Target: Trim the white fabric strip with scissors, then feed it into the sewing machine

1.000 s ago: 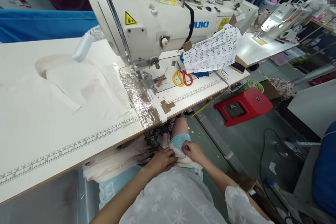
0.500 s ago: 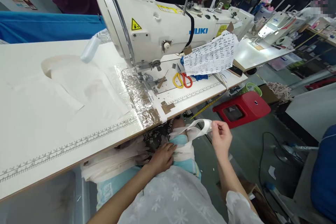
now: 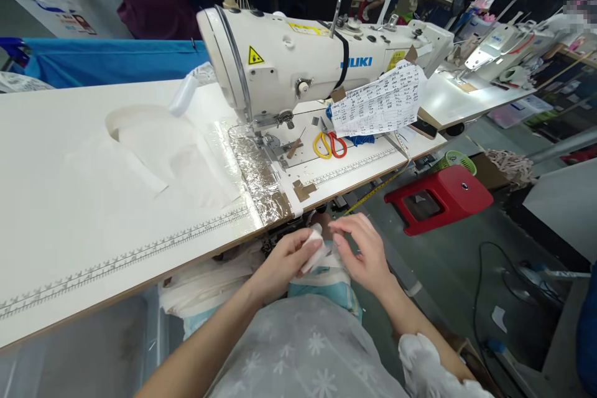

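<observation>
My left hand (image 3: 284, 259) is closed on a small folded white fabric strip (image 3: 313, 247), held over my lap just below the table's front edge. My right hand (image 3: 364, 253) hovers beside it with fingers spread and loosely curled, its fingertips close to the strip. More white fabric lies bunched on my lap (image 3: 321, 273). The white sewing machine (image 3: 298, 62) stands on the table above my hands.
White fabric pieces (image 3: 158, 149) lie on the white table (image 3: 93, 242) left of the needle. Yellow and orange scissors (image 3: 329, 144) and a written paper sheet (image 3: 380, 99) sit right of it. A red stool (image 3: 438, 196) stands on the floor. Other people work behind.
My right hand, which had pulled a strip up to the right, has come back toward the left hand. The left hand has risen from the lap and now grips the folded strip.
</observation>
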`<state>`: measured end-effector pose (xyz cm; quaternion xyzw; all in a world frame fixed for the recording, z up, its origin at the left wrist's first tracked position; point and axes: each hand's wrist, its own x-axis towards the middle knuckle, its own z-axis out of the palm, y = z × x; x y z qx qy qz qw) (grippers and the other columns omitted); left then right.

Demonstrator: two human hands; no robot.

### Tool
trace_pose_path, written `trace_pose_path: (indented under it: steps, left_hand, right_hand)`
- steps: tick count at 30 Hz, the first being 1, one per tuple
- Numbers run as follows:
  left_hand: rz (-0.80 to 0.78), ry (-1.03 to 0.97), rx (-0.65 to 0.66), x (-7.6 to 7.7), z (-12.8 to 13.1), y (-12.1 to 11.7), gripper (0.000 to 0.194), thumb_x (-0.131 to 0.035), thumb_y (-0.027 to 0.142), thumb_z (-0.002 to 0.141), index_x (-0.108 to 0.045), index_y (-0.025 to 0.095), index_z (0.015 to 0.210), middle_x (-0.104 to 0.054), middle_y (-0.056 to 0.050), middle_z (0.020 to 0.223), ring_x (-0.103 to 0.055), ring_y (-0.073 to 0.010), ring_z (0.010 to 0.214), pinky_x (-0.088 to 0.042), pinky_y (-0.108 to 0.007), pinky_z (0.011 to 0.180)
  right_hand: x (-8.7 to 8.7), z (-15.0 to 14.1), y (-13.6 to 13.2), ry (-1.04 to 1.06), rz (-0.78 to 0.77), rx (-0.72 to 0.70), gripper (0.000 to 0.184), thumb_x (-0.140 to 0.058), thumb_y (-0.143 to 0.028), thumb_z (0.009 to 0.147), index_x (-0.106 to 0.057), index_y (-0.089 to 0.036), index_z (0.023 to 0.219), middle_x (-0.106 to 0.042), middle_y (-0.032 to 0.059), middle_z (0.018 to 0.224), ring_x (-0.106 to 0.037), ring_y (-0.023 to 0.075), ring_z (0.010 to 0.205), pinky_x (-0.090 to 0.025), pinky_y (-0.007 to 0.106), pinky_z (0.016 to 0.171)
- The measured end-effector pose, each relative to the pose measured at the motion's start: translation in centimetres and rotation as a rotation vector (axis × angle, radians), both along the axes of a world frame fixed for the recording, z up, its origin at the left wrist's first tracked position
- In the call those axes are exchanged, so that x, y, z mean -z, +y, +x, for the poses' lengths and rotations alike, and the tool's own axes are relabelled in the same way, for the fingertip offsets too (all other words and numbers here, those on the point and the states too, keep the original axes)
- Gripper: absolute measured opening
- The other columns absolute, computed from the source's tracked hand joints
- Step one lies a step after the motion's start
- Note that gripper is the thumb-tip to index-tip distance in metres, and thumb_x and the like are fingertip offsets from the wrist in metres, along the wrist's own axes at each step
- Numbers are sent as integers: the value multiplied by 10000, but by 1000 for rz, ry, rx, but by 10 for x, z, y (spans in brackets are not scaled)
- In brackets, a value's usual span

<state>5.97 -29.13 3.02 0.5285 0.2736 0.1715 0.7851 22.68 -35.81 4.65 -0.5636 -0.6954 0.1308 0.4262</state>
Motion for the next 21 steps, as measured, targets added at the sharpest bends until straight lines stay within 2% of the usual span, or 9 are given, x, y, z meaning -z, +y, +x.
trace_pose_path:
  steps: [2, 3, 4, 6, 9, 13, 15, 17, 21]
  left_hand:
    - [75, 66, 227, -14, -16, 5, 412, -548, 551, 894, -474, 180, 729, -433, 56, 559, -344, -87, 485, -269, -209, 463]
    - [124, 94, 294, -21, -25, 8, 400, -551, 537, 897, -491, 175, 738, -442, 48, 593, -350, -89, 507, -267, -212, 473]
    - [181, 126, 323, -27, -35, 10, 391, -554, 522, 901, -508, 168, 740, -446, 40, 626, -354, -92, 536, -266, -214, 488]
    - [271, 207, 314, -39, -60, 14, 383, -564, 502, 905, -533, 162, 732, -420, 37, 654, -341, -94, 569, -248, -218, 502]
    - [340, 359, 273, -50, -110, 19, 377, -579, 494, 897, -564, 161, 719, -406, 37, 646, -346, -96, 575, -247, -212, 508]
    - [385, 583, 180, -65, -187, 29, 379, -534, 518, 905, -634, 176, 775, -522, 11, 679, -469, -125, 620, -328, -195, 547]
    - [405, 717, 106, -76, -221, 36, 406, -486, 548, 912, -666, 194, 831, -609, -10, 727, -547, -160, 659, -383, -203, 565]
    - [514, 864, -38, -89, -247, 44, 421, -472, 575, 897, -689, 215, 893, -682, -27, 822, -609, -201, 735, -443, -232, 628]
    - [1056, 1155, -541, -100, -277, 54, 510, -394, 631, 843, -700, 250, 992, -720, -66, 990, -650, -297, 886, -486, -354, 732]
  right_hand:
    - [-4, 3, 10, 45, -87, -209, 223, -440, -305, 999, -620, -211, 1092, -672, 83, 1067, -596, 212, 1032, -443, 415, 977]
    - [-5, 5, 15, 73, -157, -343, 240, -440, -341, 1004, -635, -210, 1052, -687, 67, 1028, -615, 200, 1004, -414, 426, 1029]
    - [-5, 7, 19, 99, -224, -457, 262, -453, -379, 1001, -648, -206, 981, -697, 44, 942, -638, 182, 928, -417, 411, 1031]
    - [-4, 16, 23, 123, -332, -578, 304, -508, -434, 971, -648, -190, 854, -676, 4, 768, -635, 141, 737, -491, 329, 892]
    - [-13, 39, 26, 94, -464, -565, 330, -559, -463, 933, -652, -171, 809, -656, 1, 700, -593, 116, 628, -463, 224, 611]
    - [-40, 78, 39, -12, -571, -394, 397, -553, -536, 918, -674, -173, 811, -690, 32, 747, -621, 151, 667, -471, 235, 599]
    - [-52, 93, 52, -97, -493, -263, 399, -551, -553, 913, -682, -186, 825, -704, 41, 781, -638, 176, 697, -487, 254, 606]
    - [-59, 104, 68, -216, -265, -100, 345, -544, -512, 926, -683, -204, 859, -716, 47, 829, -652, 196, 734, -501, 275, 623]
    - [-48, 114, 99, -492, 369, 209, 162, -530, -280, 938, -673, -205, 954, -730, 74, 912, -672, 233, 842, -520, 361, 820]
